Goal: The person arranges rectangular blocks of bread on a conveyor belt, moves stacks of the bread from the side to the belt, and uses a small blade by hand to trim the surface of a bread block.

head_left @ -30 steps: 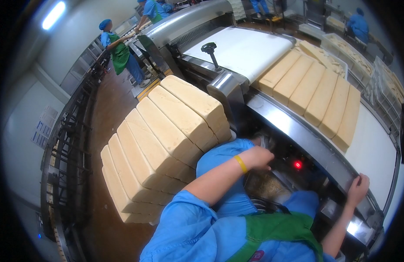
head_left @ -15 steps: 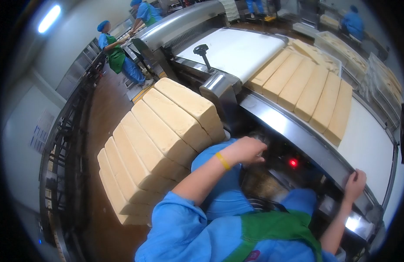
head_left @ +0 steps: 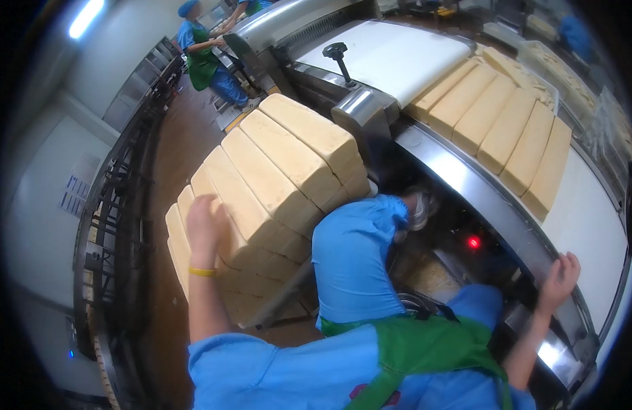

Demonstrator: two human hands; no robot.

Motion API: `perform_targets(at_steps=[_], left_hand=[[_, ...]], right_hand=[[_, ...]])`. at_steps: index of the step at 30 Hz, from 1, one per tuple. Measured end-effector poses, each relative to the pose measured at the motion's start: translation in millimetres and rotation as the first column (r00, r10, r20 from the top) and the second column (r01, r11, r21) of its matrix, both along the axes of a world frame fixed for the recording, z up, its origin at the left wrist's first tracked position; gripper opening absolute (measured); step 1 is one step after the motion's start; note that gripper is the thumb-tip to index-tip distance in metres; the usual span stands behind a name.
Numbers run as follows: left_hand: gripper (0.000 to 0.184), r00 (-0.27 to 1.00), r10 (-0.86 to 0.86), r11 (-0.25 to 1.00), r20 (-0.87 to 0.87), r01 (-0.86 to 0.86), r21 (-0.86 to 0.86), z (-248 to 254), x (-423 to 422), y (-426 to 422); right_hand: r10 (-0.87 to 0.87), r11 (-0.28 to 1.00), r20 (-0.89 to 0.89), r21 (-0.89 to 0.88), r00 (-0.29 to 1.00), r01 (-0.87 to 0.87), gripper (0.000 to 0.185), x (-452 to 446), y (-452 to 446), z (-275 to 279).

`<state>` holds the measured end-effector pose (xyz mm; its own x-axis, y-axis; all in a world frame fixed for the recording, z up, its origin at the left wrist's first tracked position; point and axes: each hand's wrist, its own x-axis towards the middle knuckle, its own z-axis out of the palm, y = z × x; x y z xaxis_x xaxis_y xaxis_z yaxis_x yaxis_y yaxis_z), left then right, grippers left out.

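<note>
My left hand (head_left: 208, 229), with a yellow band at the wrist, is over the near-left part of a stack of long pale loaf-shaped blocks (head_left: 282, 160). Its fingers look loosely extended, slightly blurred, against or just above a block; it grips nothing that I can see. My right hand (head_left: 558, 281) is at the metal side rail (head_left: 459, 174) of the conveyor, fingers raised and apart, holding nothing. Across the rail, a row of similar pale blocks (head_left: 497, 123) lies side by side on the white belt (head_left: 585, 205).
A machine with a black knob (head_left: 336, 55) stands ahead, beside the stack. My bent blue-clothed leg (head_left: 353, 256) is between stack and conveyor, near a red light (head_left: 473, 242). Crates (head_left: 555, 68) of pale pieces stand at the far right. A person in a green apron (head_left: 203, 65) works farther back.
My left hand has swung left from near my knee to the block stack. My right hand's fingers have lifted off the rail edge and spread. The view has shifted slightly.
</note>
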<state>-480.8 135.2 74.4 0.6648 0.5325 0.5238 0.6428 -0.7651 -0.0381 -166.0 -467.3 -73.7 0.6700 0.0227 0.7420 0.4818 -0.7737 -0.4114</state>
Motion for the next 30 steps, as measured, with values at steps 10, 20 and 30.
perform_targets(at_steps=[10,20,30], left_hand=[[0.081,0.7,0.691,0.56,-0.18,-0.675,-0.48,-18,-109,37],[0.071,0.74,0.59,0.626,0.323,-0.166,-0.762,-55,-164,77],[0.064,0.756,0.555,0.481,0.346,0.047,-0.876,-35,-183,80]], right_hand=[[0.344,0.939,-0.095,0.028,0.934,-0.343,0.012,-15,86,9],[0.477,0.879,-0.168,0.111,0.863,-0.464,0.014,-31,88,-8],[0.484,0.874,-0.108,0.104,0.868,-0.475,0.015,-34,65,-13]])
